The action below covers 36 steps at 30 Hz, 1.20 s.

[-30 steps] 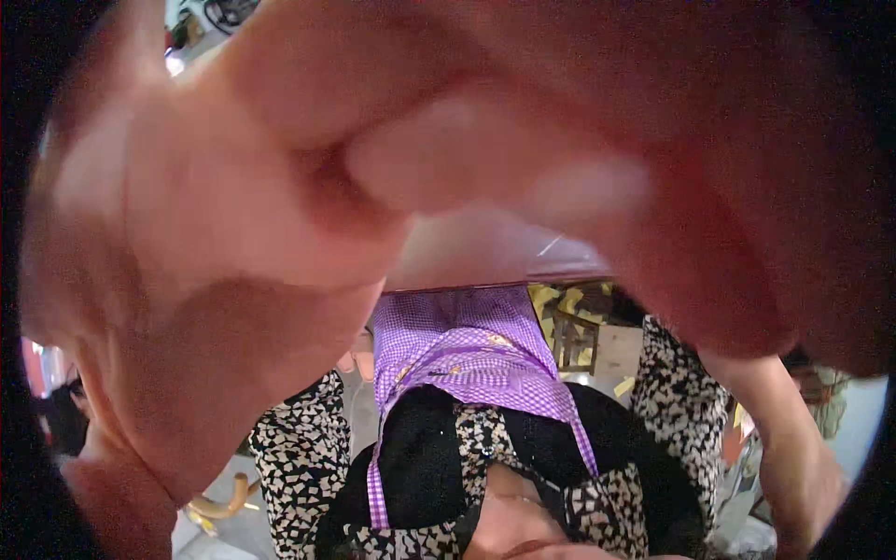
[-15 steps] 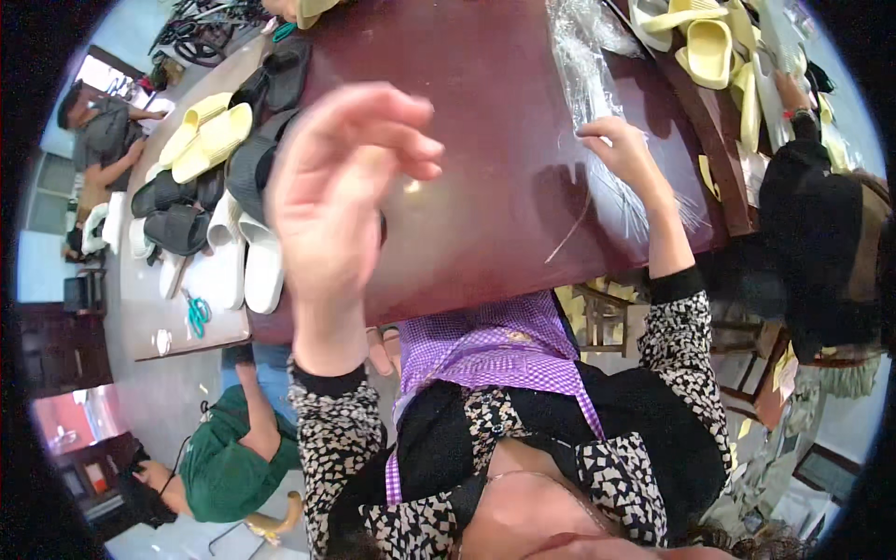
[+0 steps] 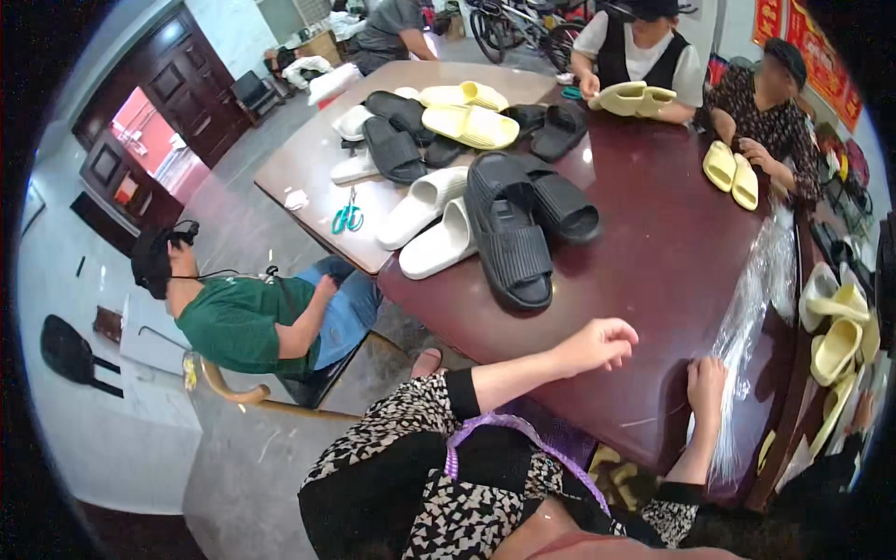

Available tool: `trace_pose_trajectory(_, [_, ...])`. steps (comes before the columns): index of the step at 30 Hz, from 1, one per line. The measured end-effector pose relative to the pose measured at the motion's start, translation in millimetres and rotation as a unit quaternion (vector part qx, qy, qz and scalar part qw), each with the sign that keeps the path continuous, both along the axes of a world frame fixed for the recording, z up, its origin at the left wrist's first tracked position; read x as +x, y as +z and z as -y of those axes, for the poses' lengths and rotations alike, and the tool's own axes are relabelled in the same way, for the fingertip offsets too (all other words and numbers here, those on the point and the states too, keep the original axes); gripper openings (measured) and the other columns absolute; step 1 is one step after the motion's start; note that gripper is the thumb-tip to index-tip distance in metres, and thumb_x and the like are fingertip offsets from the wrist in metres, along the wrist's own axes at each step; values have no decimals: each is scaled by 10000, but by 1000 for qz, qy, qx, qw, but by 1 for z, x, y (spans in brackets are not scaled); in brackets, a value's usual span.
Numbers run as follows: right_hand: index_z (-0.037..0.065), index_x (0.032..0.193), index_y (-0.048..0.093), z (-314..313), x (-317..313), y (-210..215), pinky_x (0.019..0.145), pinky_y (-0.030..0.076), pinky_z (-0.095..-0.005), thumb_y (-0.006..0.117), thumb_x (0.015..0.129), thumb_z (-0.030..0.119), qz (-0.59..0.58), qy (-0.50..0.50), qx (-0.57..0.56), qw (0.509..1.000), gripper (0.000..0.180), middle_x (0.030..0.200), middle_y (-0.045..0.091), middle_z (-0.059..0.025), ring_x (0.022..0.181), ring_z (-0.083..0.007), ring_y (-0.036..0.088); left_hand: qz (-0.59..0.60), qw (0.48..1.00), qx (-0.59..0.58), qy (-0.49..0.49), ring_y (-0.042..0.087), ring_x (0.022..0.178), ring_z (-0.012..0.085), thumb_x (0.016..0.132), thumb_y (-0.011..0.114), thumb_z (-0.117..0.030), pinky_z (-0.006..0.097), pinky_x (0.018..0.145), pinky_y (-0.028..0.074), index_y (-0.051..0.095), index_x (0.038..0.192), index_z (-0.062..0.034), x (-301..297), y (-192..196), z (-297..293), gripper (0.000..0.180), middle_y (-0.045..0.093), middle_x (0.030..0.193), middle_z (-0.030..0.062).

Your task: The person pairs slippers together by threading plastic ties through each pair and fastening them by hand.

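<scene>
The person's left hand (image 3: 597,348) is hovering over the dark red table (image 3: 653,238), its fingers loosely bent and half spread, with nothing showing between them. The right hand (image 3: 707,381) is hanging low beside the left margin of the plastic (image 3: 754,289), its fingers curling downward. From where I'm standing I can't tell whether they are gripping the plastic or only touching beside it, nor whether anything is lying inside its folds.

The plastic itself, long and clear, is running along the right side of the table, crumpling and shining toward the far end and thinning into pale streaks at the near one.

Beyond the left hand, two black slippers (image 3: 519,257) are lying at the front of a pile. White slippers (image 3: 446,250) are sitting just left of them, and teal-handled scissors (image 3: 347,220) are lying farther left, on a paler table (image 3: 308,177). Yellow slippers (image 3: 471,127) are topping the pile behind. Across the way, a person in a dark vest (image 3: 644,61) is holding a yellow pair (image 3: 619,99); beside them, a person in a patterned top (image 3: 761,110) is reaching toward another yellow pair (image 3: 721,168). More slippers are crowding a heap (image 3: 835,350) past the right edge.
</scene>
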State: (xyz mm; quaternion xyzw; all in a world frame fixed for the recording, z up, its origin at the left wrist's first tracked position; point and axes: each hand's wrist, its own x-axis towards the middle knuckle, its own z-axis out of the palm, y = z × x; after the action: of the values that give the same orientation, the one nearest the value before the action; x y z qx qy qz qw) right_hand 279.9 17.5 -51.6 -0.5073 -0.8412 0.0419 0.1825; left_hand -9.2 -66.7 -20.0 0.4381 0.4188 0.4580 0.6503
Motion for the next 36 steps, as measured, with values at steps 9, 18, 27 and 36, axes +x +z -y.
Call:
trace_pose_trajectory(9, [14, 976, 571, -50, 22, -6, 799, 411, -473, 580, 801, 73, 39, -24, 108, 993, 185, 897, 558, -202, 911, -392, 518, -2, 999, -3, -33, 572, 683, 109, 849, 547, -113, 255, 582, 485, 582, 1014, -22, 13, -8, -2, 191, 607, 824, 42])
trace_pose_trajectory(18, [7, 774, 545, -115, 27, -27, 693, 426, -434, 569, 766, 73, -91, -41, 97, 990, 71, 791, 551, -164, 782, -366, 538, -87, 995, -10, -48, 600, 718, 109, 890, 558, -96, 244, 622, 507, 594, 1039, -12, 17, -25, -65, 175, 633, 880, 58])
trace_pose_trajectory(27, [73, 819, 605, -93, 24, -9, 825, 418, -389, 603, 766, 61, -151, -30, 85, 984, 54, 843, 607, -75, 874, -277, 559, 67, 994, -87, -13, 574, 589, 104, 903, 547, -116, 247, 516, 503, 573, 1032, 10, 101, -24, -146, 182, 605, 939, 79])
trace_pose_trajectory(36, [101, 896, 628, -82, 12, -27, 877, 398, -381, 623, 773, 122, -104, 23, 58, 993, 125, 910, 614, -61, 945, -250, 550, -22, 991, -107, -71, 507, 495, 108, 899, 553, -98, 248, 458, 454, 572, 1008, 14, 113, -55, -154, 158, 576, 715, 58])
